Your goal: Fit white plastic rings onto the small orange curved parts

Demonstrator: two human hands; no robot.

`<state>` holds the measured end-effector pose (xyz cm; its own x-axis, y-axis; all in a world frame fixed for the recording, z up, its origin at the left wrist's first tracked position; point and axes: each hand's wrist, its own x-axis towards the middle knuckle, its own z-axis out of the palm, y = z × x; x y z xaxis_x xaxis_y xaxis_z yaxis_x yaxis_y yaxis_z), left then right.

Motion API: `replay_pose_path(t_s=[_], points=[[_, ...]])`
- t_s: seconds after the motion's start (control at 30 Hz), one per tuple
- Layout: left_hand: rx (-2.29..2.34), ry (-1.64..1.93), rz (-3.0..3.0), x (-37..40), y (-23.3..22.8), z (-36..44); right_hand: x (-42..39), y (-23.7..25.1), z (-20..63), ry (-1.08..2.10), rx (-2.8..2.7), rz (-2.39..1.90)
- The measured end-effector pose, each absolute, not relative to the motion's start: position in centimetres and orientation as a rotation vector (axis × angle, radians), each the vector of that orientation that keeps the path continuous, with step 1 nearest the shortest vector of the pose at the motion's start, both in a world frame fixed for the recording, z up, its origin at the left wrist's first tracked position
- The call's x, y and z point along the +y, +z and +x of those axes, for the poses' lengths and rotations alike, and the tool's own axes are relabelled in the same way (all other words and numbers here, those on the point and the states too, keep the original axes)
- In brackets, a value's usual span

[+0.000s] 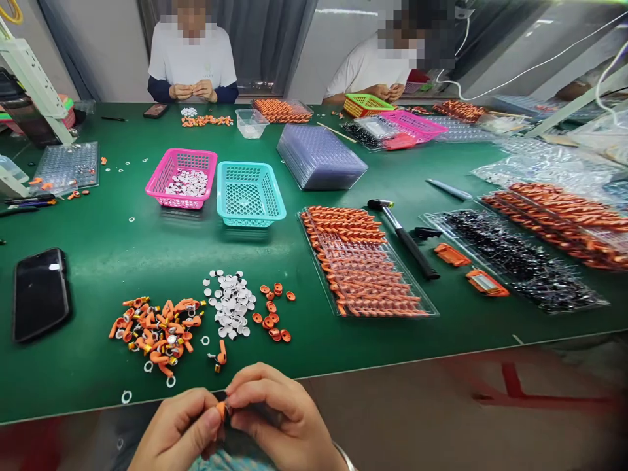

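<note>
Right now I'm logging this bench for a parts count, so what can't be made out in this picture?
- Head view: the small orange piece shows only a tip; the left hand and right hand cover the rest.
- Both wrists are cut off by the bottom edge.
- The black parts in the clear tray are too blurred to count.
- The phone screen is dark.

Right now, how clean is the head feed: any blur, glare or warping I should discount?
Head view: both hands, left hand and right hand, pinching a small orange part, look soft; wide-angle warping bows the table edge; mild glare on the clear trays far right.
</note>
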<state>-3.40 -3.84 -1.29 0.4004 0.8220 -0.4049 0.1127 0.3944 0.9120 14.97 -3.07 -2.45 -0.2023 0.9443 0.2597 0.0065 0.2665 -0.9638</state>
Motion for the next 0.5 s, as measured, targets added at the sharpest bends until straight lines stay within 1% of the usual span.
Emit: replay_pose_path(t_s=[0.23,0.5], points=[[1.125,0.642,1.079,-3.96,-0.87,-2.91,-3.56,-2.87,14.57,1.065,-1.456,-0.896],[1.116,0.633,1.304,-4.18,-1.53,-3.34,-3.75,-2.52,14.46,1.003,-1.483,-0.879]])
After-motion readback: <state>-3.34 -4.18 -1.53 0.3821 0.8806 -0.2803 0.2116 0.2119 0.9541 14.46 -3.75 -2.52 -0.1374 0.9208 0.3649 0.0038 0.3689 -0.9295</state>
